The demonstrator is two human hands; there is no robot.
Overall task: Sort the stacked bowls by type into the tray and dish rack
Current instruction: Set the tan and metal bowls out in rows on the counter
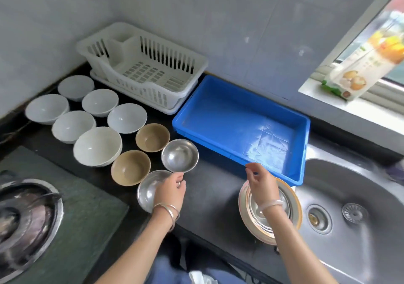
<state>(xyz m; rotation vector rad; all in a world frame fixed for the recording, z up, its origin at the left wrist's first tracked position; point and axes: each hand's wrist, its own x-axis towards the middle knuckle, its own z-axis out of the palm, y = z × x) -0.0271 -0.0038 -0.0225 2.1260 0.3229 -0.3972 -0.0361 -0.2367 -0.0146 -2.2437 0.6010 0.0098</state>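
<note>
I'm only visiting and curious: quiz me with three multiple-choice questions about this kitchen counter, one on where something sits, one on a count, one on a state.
1. Where is the blue tray?
A) on the stove
B) between the dish rack and the sink
C) on the windowsill

2. How many white bowls stand on the counter?
A) three
B) six
C) nine

3. The dish rack is:
A) empty
B) full of plates
C) upside down

Answers:
1 B: the tray lies just right of the rack, and the sink begins at its right end.
2 B: six white bowls stand in two rows left of the rack.
3 A: the rack stands upright and its slotted floor shows bare.
</note>
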